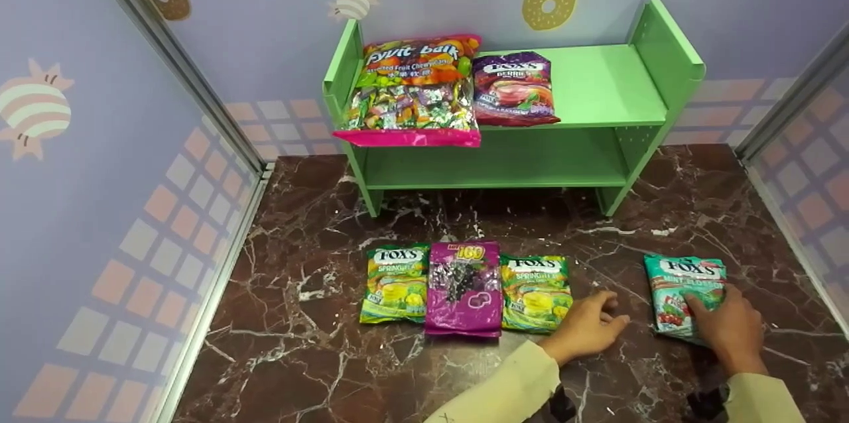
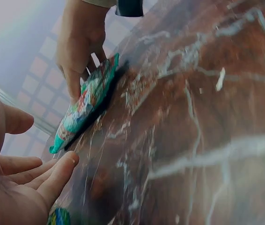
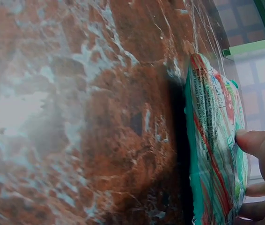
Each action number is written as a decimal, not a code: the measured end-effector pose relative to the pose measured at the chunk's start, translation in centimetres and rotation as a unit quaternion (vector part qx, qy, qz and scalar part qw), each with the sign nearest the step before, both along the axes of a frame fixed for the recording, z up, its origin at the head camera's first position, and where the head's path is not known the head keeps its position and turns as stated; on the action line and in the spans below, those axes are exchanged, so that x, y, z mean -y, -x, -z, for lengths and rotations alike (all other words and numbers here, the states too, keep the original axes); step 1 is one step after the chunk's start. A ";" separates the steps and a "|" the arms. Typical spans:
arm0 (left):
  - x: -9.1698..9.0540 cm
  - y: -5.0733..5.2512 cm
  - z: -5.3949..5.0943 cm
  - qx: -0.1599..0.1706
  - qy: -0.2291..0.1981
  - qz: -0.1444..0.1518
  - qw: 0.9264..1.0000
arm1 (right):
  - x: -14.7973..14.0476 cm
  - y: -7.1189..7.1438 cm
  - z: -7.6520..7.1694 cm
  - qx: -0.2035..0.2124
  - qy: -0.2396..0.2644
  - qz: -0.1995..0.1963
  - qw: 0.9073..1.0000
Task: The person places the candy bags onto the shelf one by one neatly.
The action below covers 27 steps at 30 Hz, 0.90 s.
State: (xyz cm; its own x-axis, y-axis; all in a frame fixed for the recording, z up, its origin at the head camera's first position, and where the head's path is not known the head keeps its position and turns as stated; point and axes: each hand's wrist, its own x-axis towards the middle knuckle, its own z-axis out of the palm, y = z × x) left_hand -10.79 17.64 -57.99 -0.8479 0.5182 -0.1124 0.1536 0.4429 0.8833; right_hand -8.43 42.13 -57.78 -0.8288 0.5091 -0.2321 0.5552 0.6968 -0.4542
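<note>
My right hand [image 1: 733, 330] holds a teal Fox's mint candy bag [image 1: 686, 287] at the right, thumb across its front and fingers at its right edge. In the left wrist view this candy bag [image 2: 88, 105] is tilted, with a dark shadow under it; whether its lower edge touches the floor I cannot tell. My left hand [image 1: 587, 329] is empty, fingers loosely extended, just right of a green-and-yellow Fox's spring tea bag [image 1: 536, 294]. Left of that lie a purple candy bag [image 1: 463, 290] and another spring tea bag [image 1: 396, 284], side by side.
A green two-tier shelf [image 1: 590, 81] stands at the back against the wall. On its top board lie a large pink-edged fruit chew bag [image 1: 411, 91] and a purple Fox's berries bag [image 1: 516, 88]. Patterned panels [image 1: 99, 178] border the dark marbled surface [image 1: 298, 343].
</note>
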 end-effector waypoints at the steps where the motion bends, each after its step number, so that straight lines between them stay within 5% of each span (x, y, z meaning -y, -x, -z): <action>1: -0.1 -0.1 0.0 0.011 -0.004 -0.001 1.000 | 0.2 0.0 0.0 -0.003 0.000 -0.001 1.000; 16: -1.2 -1.2 0.5 0.074 -0.001 -0.019 0.997 | 2.4 -0.6 0.5 -0.046 0.030 -0.069 0.996; 23: -1.8 -1.3 0.8 0.070 0.007 -0.056 0.996 | 3.1 -1.0 0.3 -0.066 0.057 -0.064 0.994; 27: -1.9 -1.2 0.7 0.072 0.014 -0.053 0.996 | 2.9 -1.1 0.1 -0.053 0.080 -0.041 0.995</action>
State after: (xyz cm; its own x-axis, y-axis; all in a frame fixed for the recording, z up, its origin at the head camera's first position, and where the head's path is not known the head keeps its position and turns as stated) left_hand -9.56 19.58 -58.74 -0.8719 0.4211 -0.2500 -0.0232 0.4745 0.8800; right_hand -7.29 39.18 -57.86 -0.8905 0.4016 -0.2139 0.4421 0.6521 -0.6159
